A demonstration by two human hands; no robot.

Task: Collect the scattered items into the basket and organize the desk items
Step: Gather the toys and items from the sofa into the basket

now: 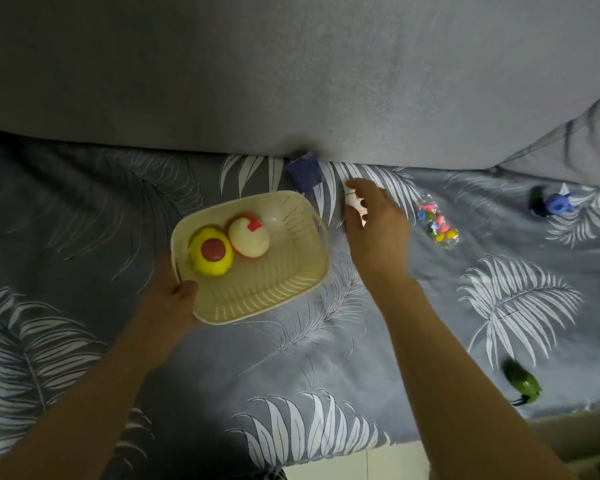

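Observation:
A cream slotted basket [278, 282] is tilted above the leaf-print bedsheet, and my left hand [174, 289] grips its near-left rim with the thumb inside. In it lie a yellow ball with a red spot [211, 251] and a white ball with a red patch [249, 238]. My right hand [374, 223] is just right of the basket, its fingers curled round a small pale pink-and-white item [355, 204], mostly hidden. A clear bag of colourful beads [437, 225] lies further right. A blue toy [553, 202] and a green toy [523, 382] lie on the right side.
A dark blue box [305, 171] lies against the grey cushion wall [291, 81] at the back. A grey pillow [575, 140] fills the back right corner. The bed's front edge [361, 448] runs along the bottom, with pale floor below.

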